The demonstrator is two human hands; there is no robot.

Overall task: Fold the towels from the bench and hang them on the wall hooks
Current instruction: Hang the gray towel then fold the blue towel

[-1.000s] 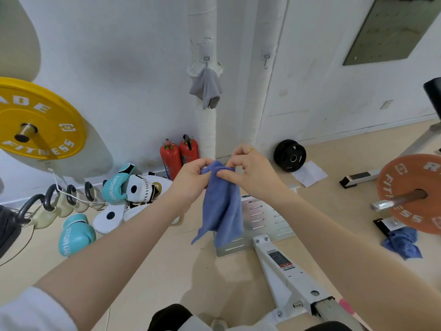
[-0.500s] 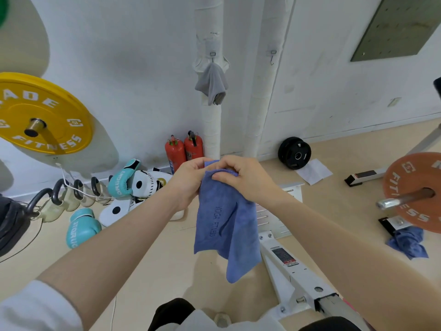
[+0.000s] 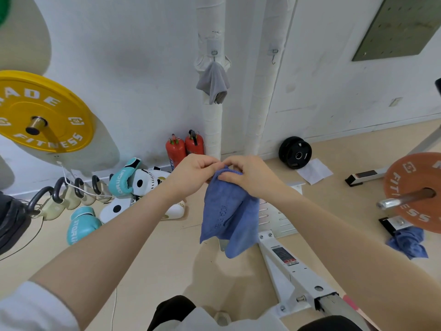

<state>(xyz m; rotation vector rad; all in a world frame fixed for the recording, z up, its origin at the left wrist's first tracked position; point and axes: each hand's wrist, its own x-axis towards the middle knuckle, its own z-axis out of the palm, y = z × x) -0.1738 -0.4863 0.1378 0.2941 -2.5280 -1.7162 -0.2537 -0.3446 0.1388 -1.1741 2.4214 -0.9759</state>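
A blue towel hangs folded in front of me, held at its top edge. My left hand and my right hand both pinch that top edge, close together. On the wall ahead a grey towel hangs from a hook on the left white pipe. A second hook on the right pipe is bare. Another blue towel lies crumpled on the floor at the right.
A white bench frame runs along the floor below my hands. A yellow weight plate juts out at the left, an orange plate on a bar at the right. Boxing gloves, fire extinguishers and a black plate line the wall.
The blue towel has been gathered into a longer, doubled hang. My hands have moved closer together at its top, and the view has shifted slightly toward the wall.
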